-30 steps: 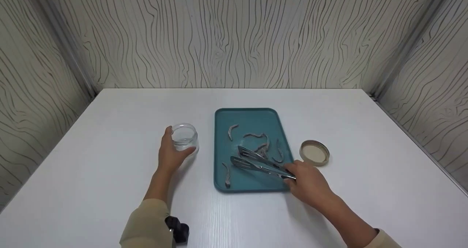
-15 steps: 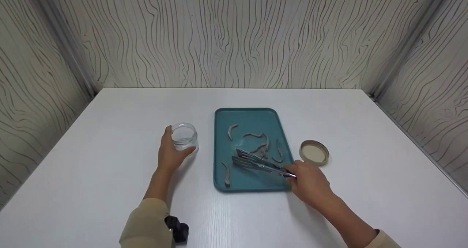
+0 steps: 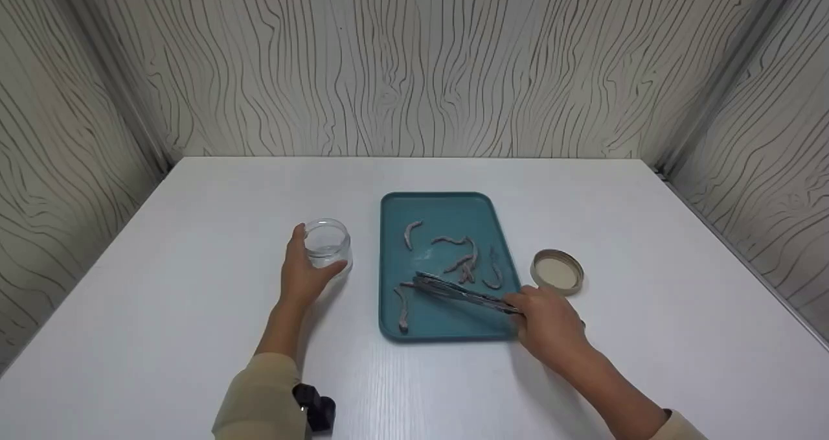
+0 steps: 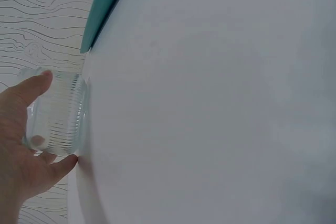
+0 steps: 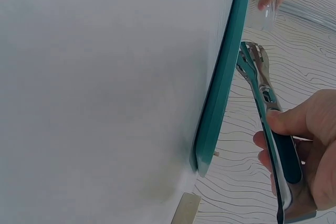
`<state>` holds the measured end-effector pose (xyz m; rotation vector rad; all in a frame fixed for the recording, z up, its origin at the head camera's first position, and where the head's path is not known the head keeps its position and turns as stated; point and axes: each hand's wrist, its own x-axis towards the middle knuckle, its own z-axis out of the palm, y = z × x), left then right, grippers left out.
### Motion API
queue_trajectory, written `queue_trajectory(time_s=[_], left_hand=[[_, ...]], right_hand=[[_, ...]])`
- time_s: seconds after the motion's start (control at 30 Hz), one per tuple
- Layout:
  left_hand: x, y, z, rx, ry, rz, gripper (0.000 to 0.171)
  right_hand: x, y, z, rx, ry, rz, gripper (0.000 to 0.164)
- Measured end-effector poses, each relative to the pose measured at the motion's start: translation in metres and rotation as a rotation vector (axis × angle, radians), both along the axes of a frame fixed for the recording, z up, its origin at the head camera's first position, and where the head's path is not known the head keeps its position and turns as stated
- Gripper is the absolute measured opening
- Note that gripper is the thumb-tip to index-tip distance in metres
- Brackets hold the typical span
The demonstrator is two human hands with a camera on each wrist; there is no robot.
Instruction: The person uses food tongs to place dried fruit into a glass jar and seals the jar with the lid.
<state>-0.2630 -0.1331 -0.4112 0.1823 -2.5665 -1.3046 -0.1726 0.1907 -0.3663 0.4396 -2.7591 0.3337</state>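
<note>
My left hand point(image 3: 306, 275) holds a clear glass jar point(image 3: 329, 249), its thumb and fingers around opposite sides; in the left wrist view the jar point(image 4: 59, 114) shows ribbed walls. A pair of metal tongs point(image 3: 456, 292) is gripped in my right hand point(image 3: 550, 323), arms squeezed together over the teal tray point(image 3: 440, 208). From the tongs' tips pokes the end of a thin grey-brown strip point(image 3: 407, 284); the rest of it is hidden. Other wrinkled, worm-like strips lie on the tray, one curved strip point(image 3: 409, 234) toward the back and another strip point(image 3: 403, 310) near the front left.
A round, beige-rimmed lid point(image 3: 557, 271) lies inner side up to the right of the tray, near my right hand. The white table point(image 3: 162, 284) is bordered by wood-grain-patterned panels point(image 3: 414, 64) at the back and sides.
The tongs' arms have come together from spread apart, and a strip's end now shows at their tips. My left hand and the jar have stayed in place.
</note>
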Motion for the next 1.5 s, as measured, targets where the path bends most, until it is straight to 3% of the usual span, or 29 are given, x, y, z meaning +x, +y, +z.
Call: queue_trajectory(time_s=[0.53,0.77,1.03,1.27,1.5], left_hand=[[0.001,0.001,0.000,0.012,-0.008,0.010,0.094],[0.001,0.002,0.000,0.008,-0.008,0.006,0.094],[0.001,0.000,0.000,0.002,-0.003,-0.016,0.096],[0.000,-0.001,0.000,-0.001,-0.009,-0.014,0.095],[0.001,0.000,0.000,0.013,-0.013,-0.006,0.094]], right_hand=[[-0.001,0.002,0.005,-0.036,-0.004,-0.001,0.026],[-0.004,0.001,0.020,-0.061,0.001,-0.003,0.026],[-0.010,-0.004,0.040,-0.038,0.102,0.039,0.023],[-0.017,-0.017,0.058,-0.050,0.069,0.002,0.022],[-0.027,-0.033,0.068,-0.066,0.113,0.065,0.020]])
